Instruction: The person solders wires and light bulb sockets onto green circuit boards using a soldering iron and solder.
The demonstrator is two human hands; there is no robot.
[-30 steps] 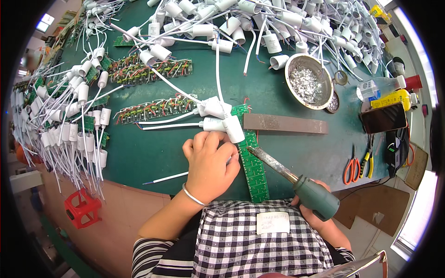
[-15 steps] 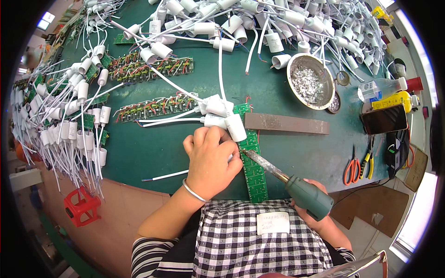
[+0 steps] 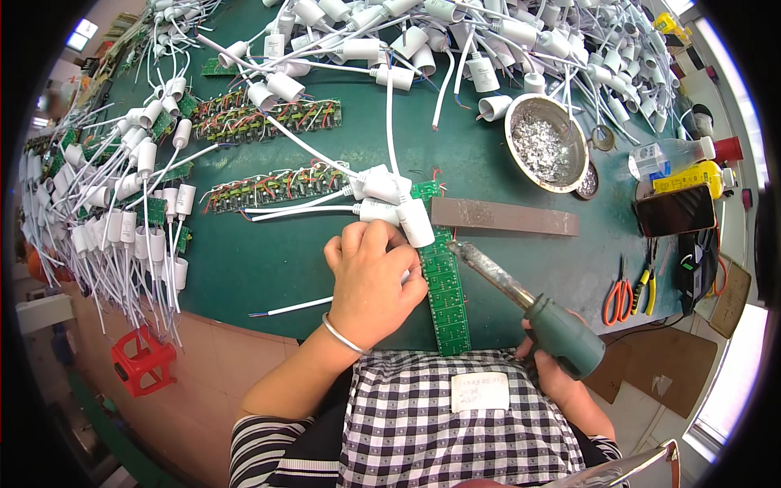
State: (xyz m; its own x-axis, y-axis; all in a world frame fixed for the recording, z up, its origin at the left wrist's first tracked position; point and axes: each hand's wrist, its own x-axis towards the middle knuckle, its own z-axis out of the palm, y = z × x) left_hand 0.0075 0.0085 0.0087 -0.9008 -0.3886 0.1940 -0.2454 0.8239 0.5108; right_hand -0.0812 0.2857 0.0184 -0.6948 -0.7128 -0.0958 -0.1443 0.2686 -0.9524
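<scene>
My right hand (image 3: pixel 553 362) is wrapped round the dark green handle of a soldering iron (image 3: pixel 561 333). The iron's tip hovers beside the right edge of a long green circuit board panel (image 3: pixel 449 313), just below a brown metal bar (image 3: pixel 504 217) lying across it. At the panel's left edge my left hand (image 3: pixel 373 285) has its fingers closed round a white cable (image 3: pixel 301 307), whose free end sticks out to the left. The fingertips are partly hidden behind the hand. Right above them, white lamp holders (image 3: pixel 415 224) with cables rest in a small heap on the panel's upper part.
A metal bowl of solder scraps (image 3: pixel 543 150) stands at the back right. Further right are bottles (image 3: pixel 695 177), a phone (image 3: pixel 675 210), orange-handled scissors (image 3: pixel 618 301) and yellow cutters (image 3: pixel 645 290). Rows of populated boards (image 3: pixel 272 189) and piles of lamp holders (image 3: pixel 521 32) cover the left and far areas.
My right hand has drawn the soldering iron right, and its tip has left the panel's left edge near my left fingers. My left hand has hardly moved.
</scene>
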